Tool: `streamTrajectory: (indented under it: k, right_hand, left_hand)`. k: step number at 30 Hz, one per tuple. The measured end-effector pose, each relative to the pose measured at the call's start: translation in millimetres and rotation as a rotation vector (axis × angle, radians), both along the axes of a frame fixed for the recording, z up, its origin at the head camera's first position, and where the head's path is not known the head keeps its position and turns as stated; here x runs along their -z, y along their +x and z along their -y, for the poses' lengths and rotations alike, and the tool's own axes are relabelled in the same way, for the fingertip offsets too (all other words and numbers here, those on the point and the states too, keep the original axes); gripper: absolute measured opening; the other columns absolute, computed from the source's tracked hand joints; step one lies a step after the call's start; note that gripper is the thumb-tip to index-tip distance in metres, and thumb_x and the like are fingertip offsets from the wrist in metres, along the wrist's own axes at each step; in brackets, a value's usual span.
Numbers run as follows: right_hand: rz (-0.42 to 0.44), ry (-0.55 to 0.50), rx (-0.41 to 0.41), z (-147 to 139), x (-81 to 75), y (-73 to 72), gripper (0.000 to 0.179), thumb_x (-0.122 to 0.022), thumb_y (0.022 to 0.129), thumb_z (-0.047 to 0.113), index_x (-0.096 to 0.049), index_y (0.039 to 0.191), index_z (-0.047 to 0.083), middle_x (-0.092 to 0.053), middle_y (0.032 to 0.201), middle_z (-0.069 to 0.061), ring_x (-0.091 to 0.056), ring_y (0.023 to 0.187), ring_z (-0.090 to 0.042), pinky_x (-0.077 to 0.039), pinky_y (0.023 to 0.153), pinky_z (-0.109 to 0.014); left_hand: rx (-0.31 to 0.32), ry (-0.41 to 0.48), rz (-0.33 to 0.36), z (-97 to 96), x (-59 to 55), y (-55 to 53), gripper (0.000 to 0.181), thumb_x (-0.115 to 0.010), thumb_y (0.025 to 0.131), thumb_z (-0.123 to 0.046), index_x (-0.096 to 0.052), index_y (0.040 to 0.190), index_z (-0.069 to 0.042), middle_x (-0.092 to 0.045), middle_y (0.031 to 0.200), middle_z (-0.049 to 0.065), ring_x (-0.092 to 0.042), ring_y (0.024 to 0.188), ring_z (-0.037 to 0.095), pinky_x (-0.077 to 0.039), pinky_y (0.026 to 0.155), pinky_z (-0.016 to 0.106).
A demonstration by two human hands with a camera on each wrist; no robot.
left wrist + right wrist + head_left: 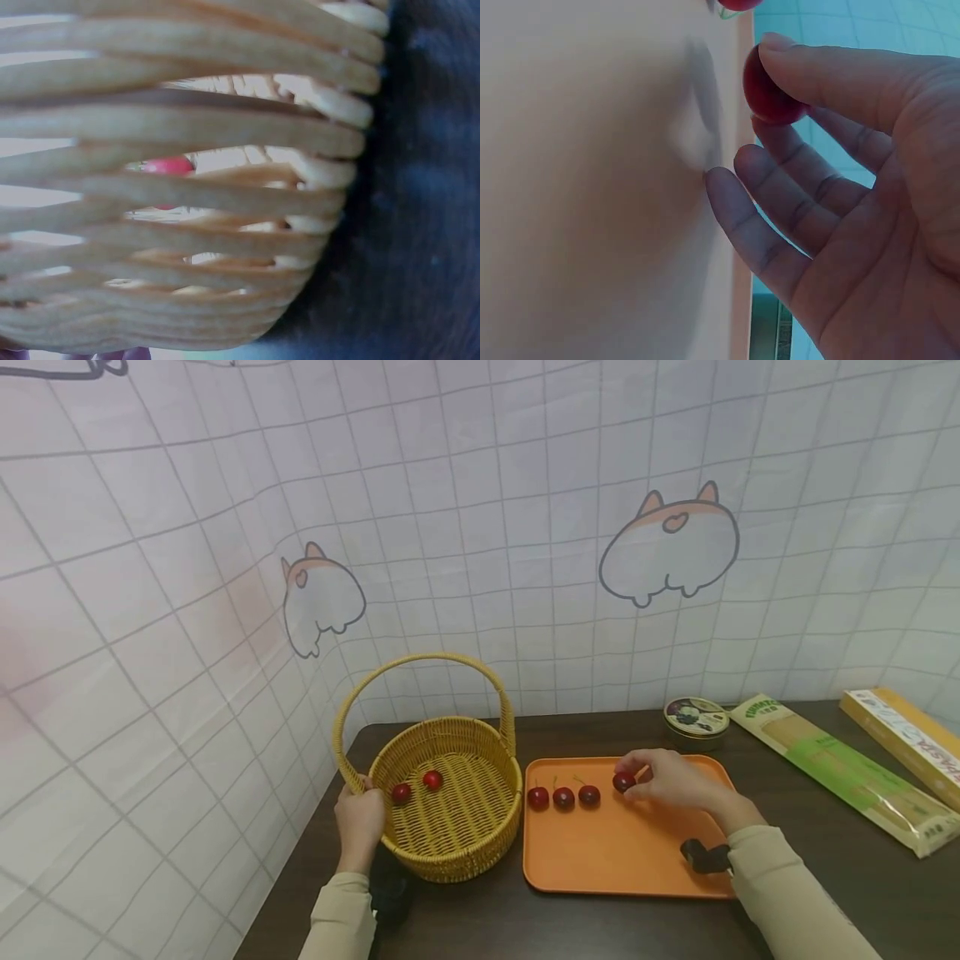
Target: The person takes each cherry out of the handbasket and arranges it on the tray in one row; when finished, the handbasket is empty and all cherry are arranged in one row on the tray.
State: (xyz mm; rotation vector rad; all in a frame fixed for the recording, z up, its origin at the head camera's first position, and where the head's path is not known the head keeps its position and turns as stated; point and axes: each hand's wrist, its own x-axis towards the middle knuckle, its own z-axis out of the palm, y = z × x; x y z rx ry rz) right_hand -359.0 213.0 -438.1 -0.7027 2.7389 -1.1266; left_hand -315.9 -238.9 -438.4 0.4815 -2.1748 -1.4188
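A round yellow wicker basket (472,852) with a tall arched handle stands at the left of the table. My left hand (360,820) grips it at the left side, where the handle meets the rim. Inside lie two red cherries, one cherry (401,792) nearer that hand and another cherry (432,779) beside it. Over the orange tray (600,860), my right hand (675,781) pinches a dark red cherry (769,94) between thumb and fingers. Left of it, a row of three cherries with stems, among them the middle cherry (563,797), lies on the tray. Through the weave, the left wrist view shows a blurred red cherry (169,165).
Behind the tray stands a round tin (696,720). A green-labelled packet (847,768) and a yellow pasta box (907,735) lie to the right on the dark table (465,927). A white grid-patterned cloth (480,568) hangs behind and at the left.
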Motion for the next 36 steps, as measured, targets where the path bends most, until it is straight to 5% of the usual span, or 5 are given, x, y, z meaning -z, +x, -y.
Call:
streamTrajectory:
  k: [36]
  right_hand:
    - [0.08,0.002,-0.022,13,7.7,1.4,0.037,-0.082,0.074,0.009,-0.061,0.104,0.007,-0.06,0.097,-0.004,-0.059,0.091,-0.023,-0.049,0.073,-0.034]
  left_hand:
    - [-0.006,-0.002,0.008,0.0,0.4,-0.4,0.005,-0.043,0.081,-0.003,-0.044,0.081,-0.009,-0.038,0.067,0.003,-0.036,0.053,0.017,-0.032,0.046,0.031]
